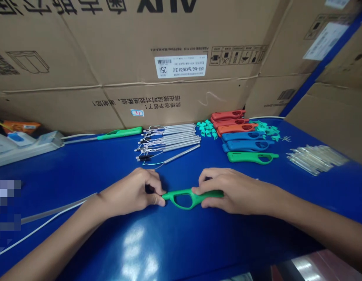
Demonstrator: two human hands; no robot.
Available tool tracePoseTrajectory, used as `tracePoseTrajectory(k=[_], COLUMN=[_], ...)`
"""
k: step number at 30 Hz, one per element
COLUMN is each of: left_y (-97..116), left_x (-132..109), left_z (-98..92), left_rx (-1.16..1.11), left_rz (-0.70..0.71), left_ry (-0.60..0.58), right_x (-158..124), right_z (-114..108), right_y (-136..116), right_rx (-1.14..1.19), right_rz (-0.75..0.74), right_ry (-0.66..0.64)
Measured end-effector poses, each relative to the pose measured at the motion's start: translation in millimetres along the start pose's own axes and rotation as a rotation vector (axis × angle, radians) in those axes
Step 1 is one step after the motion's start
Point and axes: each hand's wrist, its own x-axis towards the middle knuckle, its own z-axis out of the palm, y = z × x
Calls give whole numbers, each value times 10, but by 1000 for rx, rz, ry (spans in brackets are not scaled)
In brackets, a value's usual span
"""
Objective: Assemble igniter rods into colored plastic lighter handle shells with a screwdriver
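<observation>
Both hands grip one green plastic lighter body (183, 191) above the blue table (81, 175): the left hand (131, 193) closes on one end, the right hand (227, 191) on the other. Beyond lie six more bodies (245, 145) in row: two red, one orange, two blue, one green.

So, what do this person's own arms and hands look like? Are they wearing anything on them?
The left hand and right hand are bare, with no gloves or visible rings. The left forearm and right forearm have no sleeves, watch, or bands.
</observation>
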Motion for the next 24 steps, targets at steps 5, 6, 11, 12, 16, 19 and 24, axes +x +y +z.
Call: tracePoseTrajectory(k=[5,6,11,12,16,19,24], left_y=[64,74,85,90,124,95,-5], left_x=[-40,-53,-100,-104,-96,-83,-93], left_z=[-4,-8,9,21,47,-6,-119], left_rx=[132,169,232,230,207,185,154], left_rz=[23,35,65,70,129,196,241], left_ry=[17,29,111,121,88,128,233], right_x=[2,5,8,4,-20,-39,-66], right_z=[69,73,35,25,-17,-80,-183], right_y=[24,32,29,15,-54,-64,-1], right_rx=[-89,-108,-158,-150,-120,-72,16], right_rz=[-13,-29,-114,-121,-121,-78,26], right_ry=[91,113,170,172,157,141,86])
